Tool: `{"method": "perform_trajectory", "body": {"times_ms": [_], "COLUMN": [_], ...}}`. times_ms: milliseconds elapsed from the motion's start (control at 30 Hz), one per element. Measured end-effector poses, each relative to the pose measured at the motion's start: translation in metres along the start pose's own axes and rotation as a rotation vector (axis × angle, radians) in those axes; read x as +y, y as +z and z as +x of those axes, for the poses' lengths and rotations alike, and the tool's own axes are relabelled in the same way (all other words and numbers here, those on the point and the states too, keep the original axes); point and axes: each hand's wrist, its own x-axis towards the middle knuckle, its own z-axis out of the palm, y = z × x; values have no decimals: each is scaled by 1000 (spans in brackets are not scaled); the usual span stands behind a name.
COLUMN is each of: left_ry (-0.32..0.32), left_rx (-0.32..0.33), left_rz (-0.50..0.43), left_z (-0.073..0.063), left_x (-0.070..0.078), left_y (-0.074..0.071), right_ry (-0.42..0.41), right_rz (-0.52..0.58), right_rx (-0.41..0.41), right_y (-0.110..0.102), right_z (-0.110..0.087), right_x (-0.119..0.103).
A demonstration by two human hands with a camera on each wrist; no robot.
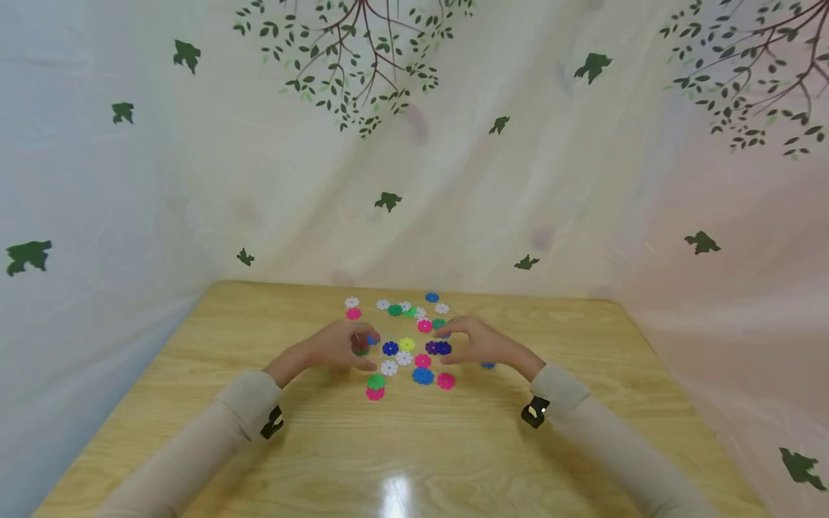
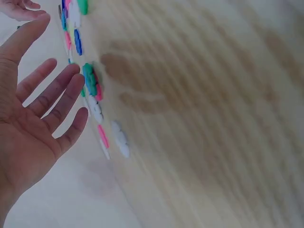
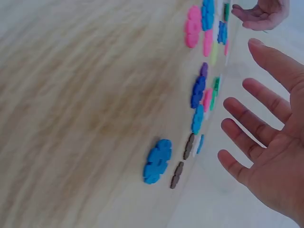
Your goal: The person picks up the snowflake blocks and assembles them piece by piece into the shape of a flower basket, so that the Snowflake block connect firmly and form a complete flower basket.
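Observation:
Many small flower-shaped plastic discs in several colours lie scattered on the table. My left hand (image 1: 338, 345) is over the left side of the spread, its fingers loosely bent with nothing in them. Close to it are a dark blue disc (image 1: 390, 348) and a green disc (image 1: 376, 381) overlapping a pink disc (image 1: 375, 393). Facing it, my right hand (image 1: 481, 342) hovers over the right side, fingers spread and holding nothing. By its fingertips lie a purple disc (image 1: 431, 347) and another dark blue disc (image 1: 443, 348). Both wrist views show the palms bare, fingers apart.
A light wood table (image 1: 401, 432) carries the discs. A blue disc (image 1: 432, 296) and a white disc (image 1: 442, 309) lie toward the back edge. One more blue disc (image 3: 157, 161) sits under the right forearm. A pale curtain (image 1: 453, 165) with leaf and bird prints hangs behind.

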Motion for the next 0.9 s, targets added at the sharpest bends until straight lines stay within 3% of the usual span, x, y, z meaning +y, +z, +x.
{"method": "perform_trajectory", "body": {"times_ms": [167, 433, 633, 900], "left_ry": [8, 9, 14, -36], "left_rx": [-74, -119, -123, -133], "left_rz": [-50, -84, -44, -89], "left_z": [-3, -3, 1, 1], "left_x": [0, 5, 3, 4], "left_y": [4, 10, 13, 17], "right_ry": [-21, -109, -103, 2], "right_rz": [-48, -81, -29, 76], "right_rx": [-56, -113, -118, -129], "right_y": [8, 17, 20, 26], "right_z": [-5, -7, -3, -4], "right_x": [3, 6, 6, 5]}}
